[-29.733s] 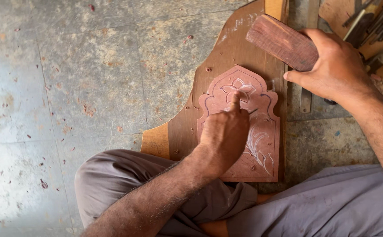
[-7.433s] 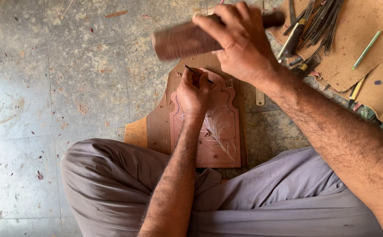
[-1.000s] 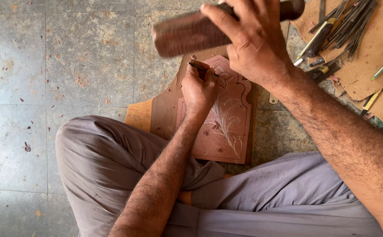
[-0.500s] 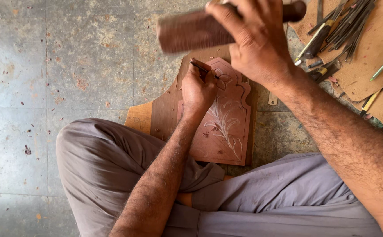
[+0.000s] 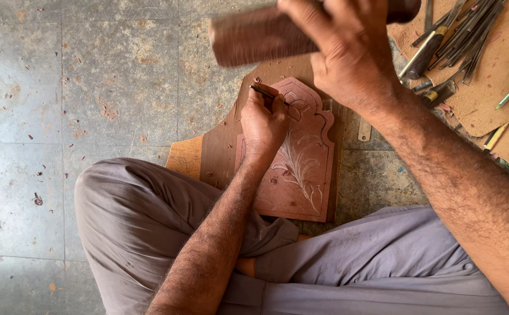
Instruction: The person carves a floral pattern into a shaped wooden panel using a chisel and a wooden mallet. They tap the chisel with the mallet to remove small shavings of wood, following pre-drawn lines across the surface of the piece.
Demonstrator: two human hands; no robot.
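My left hand (image 5: 263, 119) rests on a reddish carved wooden panel (image 5: 301, 169) with an arched top and a leaf pattern, and it grips a thin metal chisel (image 5: 266, 93) whose tip meets the panel's upper part. My right hand (image 5: 348, 52) is raised above the panel and holds a dark wooden mallet (image 5: 254, 38), which looks blurred. The panel lies on a larger brown board (image 5: 219, 151) on the floor, just in front of my crossed legs.
Several chisels and carving tools (image 5: 453, 41) lie on a tan mat (image 5: 499, 81) at the upper right. The grey tiled floor (image 5: 62, 116) to the left carries scattered wood chips. My grey trousers (image 5: 149, 221) fill the lower part of the view.
The mallet in my right hand has shifted slightly above the chisel between frames. My left hand stays on the panel's upper part with the chisel.
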